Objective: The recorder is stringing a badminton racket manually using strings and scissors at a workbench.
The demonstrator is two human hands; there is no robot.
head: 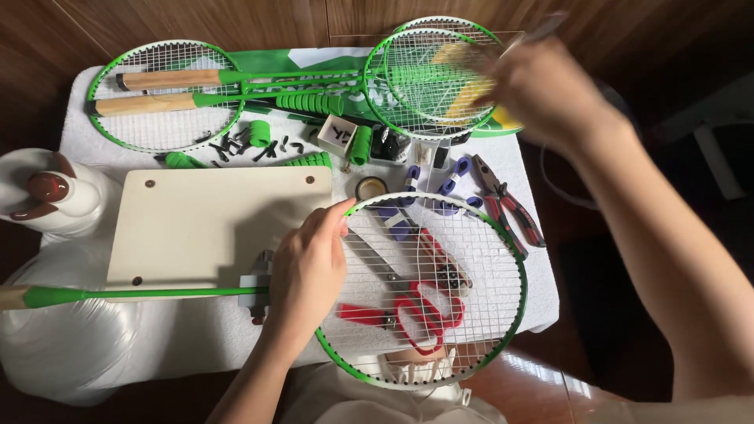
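On racket rim (503, 235), left hand (306, 271) curled.

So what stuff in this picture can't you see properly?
Head view:
- Right hand: motion-blurred, so the thin thing it holds is unclear.
- Red scissors: partly veiled by the racket strings.
- Racket handle: cut off by the left edge.
- Small black bits: too tiny to identify.

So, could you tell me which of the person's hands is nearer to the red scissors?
The left. The left hand grips the racket head's rim just beside the red scissors, which lie under its strings. The right hand is raised far off, over the rackets at the back.
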